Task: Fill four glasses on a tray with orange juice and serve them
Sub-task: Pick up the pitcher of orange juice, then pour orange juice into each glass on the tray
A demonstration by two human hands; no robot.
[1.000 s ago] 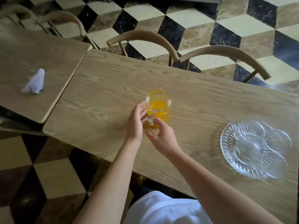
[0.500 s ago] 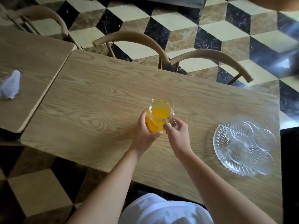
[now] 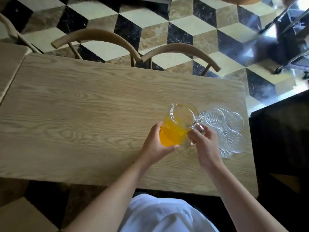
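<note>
A clear glass jug (image 3: 177,126) about half full of orange juice is held above the wooden table (image 3: 83,123), tilted toward me. My left hand (image 3: 156,146) cups its lower side. My right hand (image 3: 204,144) grips its glass handle. Just right of the jug, a clear cut-glass divided tray (image 3: 229,131) lies empty on the table near the right end. No drinking glasses are in view.
Two curved-back wooden chairs (image 3: 98,37) (image 3: 182,51) stand along the table's far edge. A second table (image 3: 8,64) adjoins on the left. A blurred metal trolley (image 3: 287,39) is at the upper right, on a checkered marble floor.
The jug has been lifted off the table and carried right, close to the glass tray. My right hand shifted to the handle, my left hand to the jug's side. The view panned right.
</note>
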